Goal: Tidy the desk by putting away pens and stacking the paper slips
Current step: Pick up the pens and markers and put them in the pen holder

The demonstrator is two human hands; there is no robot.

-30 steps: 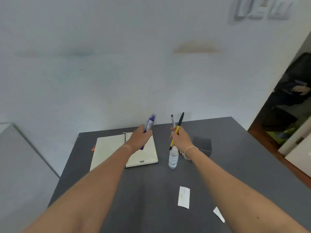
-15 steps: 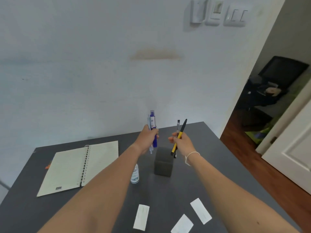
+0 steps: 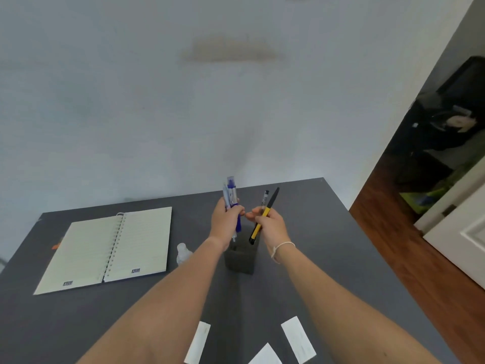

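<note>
My left hand grips a bunch of blue pens, held upright with their tips pointing down. My right hand holds a yellow-and-black pen together with a thin clear pen. Both hands hover close together directly above a dark square pen holder on the grey desk. The pen tips reach the holder's rim. Three white paper slips lie apart near the front edge: the left slip, the middle slip and the right slip.
An open spiral notebook lies on the left of the desk. A small clear bottle stands between it and my left forearm. Something orange shows at the notebook's left. A wall runs behind; a doorway and wooden floor lie right.
Both hands have sunk lower over the pen holder, and the pen tips now reach its rim. The view has shifted right and tilted down across the frames.
</note>
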